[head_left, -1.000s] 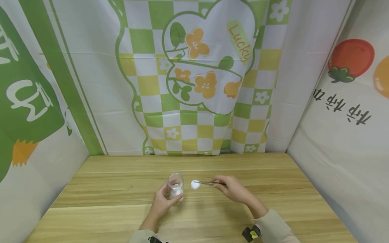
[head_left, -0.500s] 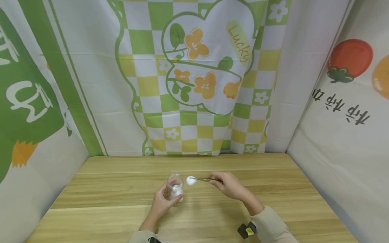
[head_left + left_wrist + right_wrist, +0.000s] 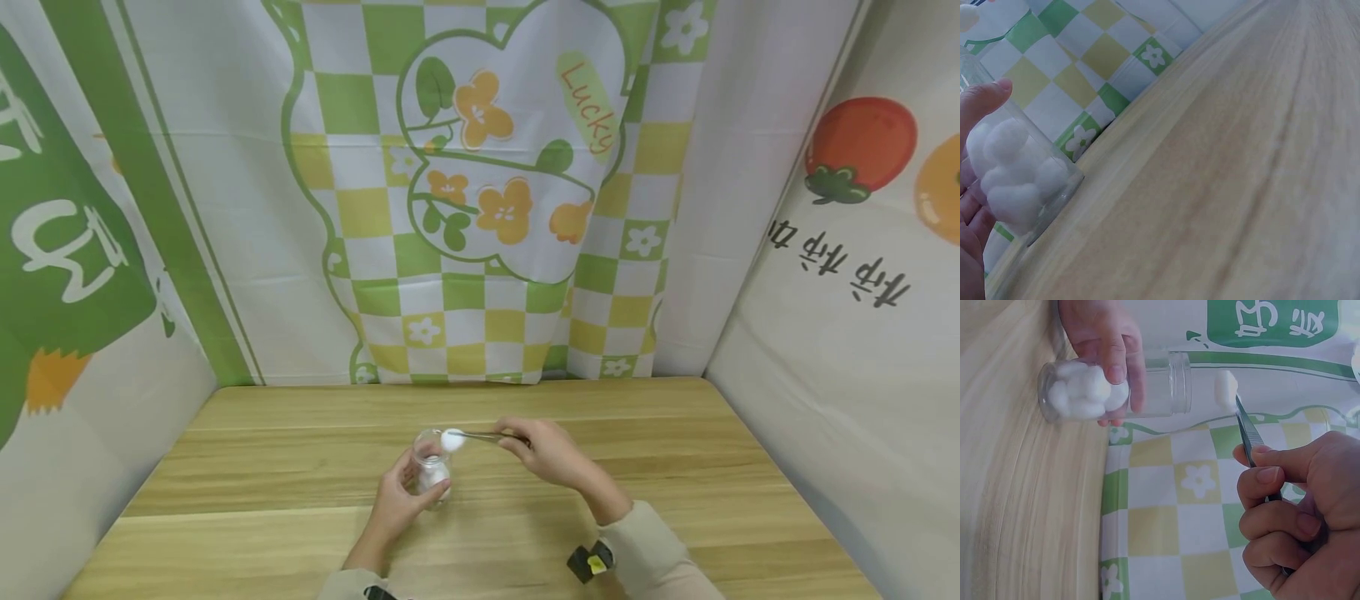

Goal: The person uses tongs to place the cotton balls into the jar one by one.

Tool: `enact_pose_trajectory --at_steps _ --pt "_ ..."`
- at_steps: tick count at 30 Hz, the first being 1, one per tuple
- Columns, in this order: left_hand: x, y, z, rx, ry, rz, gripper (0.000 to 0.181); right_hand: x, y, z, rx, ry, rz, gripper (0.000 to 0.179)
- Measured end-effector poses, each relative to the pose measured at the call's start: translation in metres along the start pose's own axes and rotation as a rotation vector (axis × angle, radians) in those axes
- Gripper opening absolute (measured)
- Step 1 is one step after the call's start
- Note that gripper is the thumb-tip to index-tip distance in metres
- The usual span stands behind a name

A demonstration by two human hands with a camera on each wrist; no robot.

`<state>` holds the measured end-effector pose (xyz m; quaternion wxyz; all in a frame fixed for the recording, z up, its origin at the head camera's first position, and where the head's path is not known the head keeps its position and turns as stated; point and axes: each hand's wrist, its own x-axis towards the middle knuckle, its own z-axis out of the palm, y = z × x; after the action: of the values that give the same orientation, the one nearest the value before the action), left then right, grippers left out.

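Observation:
My left hand (image 3: 397, 500) grips a clear glass jar (image 3: 1154, 387) that stands upright on the table, its mouth uncovered. Several white cotton balls (image 3: 1013, 169) fill the lower part of the jar. My right hand (image 3: 547, 452) pinches metal tweezers (image 3: 1247, 428) between thumb and fingers. One cotton ball (image 3: 452, 440) is caught in the tweezers' tips. In the head view that ball overlaps the jar's right rim; in the right wrist view it hangs just above the mouth, apart from the glass.
A wood-grain table (image 3: 300, 450) spreads out beneath both hands. Behind it hangs a green and yellow checked curtain (image 3: 480, 317), and printed cloth walls (image 3: 810, 350) close in the sides. A black strap device (image 3: 590, 562) sits at the right wrist.
My right hand has moved left and slightly away from me, carrying the tweezers and cotton ball from beside the jar to its rim. The left hand and jar have stayed in place.

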<state>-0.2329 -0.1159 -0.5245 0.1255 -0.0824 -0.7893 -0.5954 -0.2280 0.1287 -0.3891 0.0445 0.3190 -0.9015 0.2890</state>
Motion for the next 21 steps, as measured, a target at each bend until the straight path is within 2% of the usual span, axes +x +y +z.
enact_pose_trajectory --at_steps 8,21 --pt "-0.001 0.004 -0.002 -0.010 -0.004 0.007 0.056 0.006 -0.002 0.006 0.004 0.000 -0.002 0.018" --pt "-0.001 0.000 0.000 -0.009 -0.011 -0.005 0.058 0.013 -0.007 0.014 -0.021 0.001 0.003 0.018"
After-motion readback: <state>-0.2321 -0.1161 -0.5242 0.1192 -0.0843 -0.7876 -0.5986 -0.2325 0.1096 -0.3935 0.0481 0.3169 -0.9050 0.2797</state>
